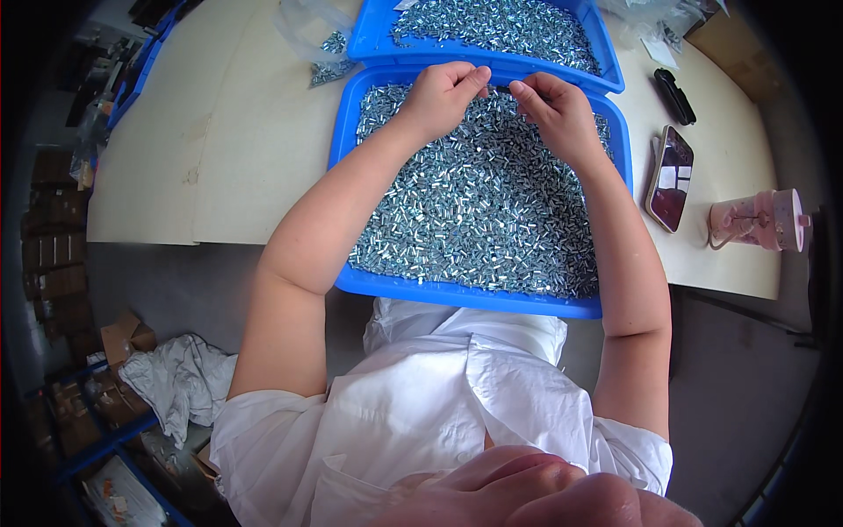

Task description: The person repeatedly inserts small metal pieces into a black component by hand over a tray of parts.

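Observation:
A blue plastic tray (pixel 483 301) in front of me is filled with many small silvery metal pins (pixel 465 211). Over its far part, my left hand (pixel 443 98) is closed, thumb and forefinger pinched together. Close beside it, my right hand (pixel 555 112) is closed too, its thumb against the curled fingers. Whatever the fingertips hold, if anything, is too small to make out. Right behind stands a second blue tray (pixel 492 63), also holding small metal pins (pixel 500 31).
A clear plastic bag with pins (pixel 332 60) lies left of the far tray. On the right of the pale table (pixel 237 132) are a black case (pixel 674 97), a phone (pixel 670 180) and a pink cup (pixel 757 220). A cardboard box (pixel 729 48) stands at the far right.

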`<move>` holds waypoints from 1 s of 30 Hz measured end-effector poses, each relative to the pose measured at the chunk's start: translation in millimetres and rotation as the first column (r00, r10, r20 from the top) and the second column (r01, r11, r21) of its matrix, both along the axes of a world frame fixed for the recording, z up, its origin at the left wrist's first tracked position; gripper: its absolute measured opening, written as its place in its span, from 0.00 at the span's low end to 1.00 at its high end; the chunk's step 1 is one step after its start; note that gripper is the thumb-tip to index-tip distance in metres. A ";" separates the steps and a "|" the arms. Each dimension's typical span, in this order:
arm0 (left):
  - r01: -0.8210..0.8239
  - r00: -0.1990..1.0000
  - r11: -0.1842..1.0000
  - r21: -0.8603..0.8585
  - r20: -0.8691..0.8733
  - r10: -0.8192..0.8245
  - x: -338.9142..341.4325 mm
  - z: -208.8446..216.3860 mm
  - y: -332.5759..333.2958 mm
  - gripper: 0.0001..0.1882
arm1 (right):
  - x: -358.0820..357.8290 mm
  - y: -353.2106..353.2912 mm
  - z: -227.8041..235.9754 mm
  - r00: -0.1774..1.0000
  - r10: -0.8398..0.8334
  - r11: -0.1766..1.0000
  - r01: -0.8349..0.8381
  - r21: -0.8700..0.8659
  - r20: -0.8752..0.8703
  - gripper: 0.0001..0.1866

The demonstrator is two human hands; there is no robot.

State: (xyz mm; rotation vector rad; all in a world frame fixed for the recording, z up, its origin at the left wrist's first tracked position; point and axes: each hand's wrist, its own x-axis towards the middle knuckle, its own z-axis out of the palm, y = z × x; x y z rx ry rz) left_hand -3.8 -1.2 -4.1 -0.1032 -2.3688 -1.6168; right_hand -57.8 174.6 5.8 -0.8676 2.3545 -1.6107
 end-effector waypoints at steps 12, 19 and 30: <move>-0.010 0.999 1.000 -0.013 0.046 0.011 3.2 7.3 1.4 0.18 | -1.0 0.4 -0.6 1.000 -0.009 0.999 0.009 -0.053 0.008 0.14; -0.001 0.999 1.000 0.008 -0.053 0.002 0.8 1.4 2.2 0.08 | -3.3 1.2 -2.1 1.000 0.011 0.999 -0.011 -0.042 0.015 0.13; -0.010 1.000 0.998 -0.060 0.003 0.010 1.2 3.2 3.5 0.09 | -0.9 2.6 -2.1 0.994 0.071 0.992 -0.063 0.107 -0.080 0.11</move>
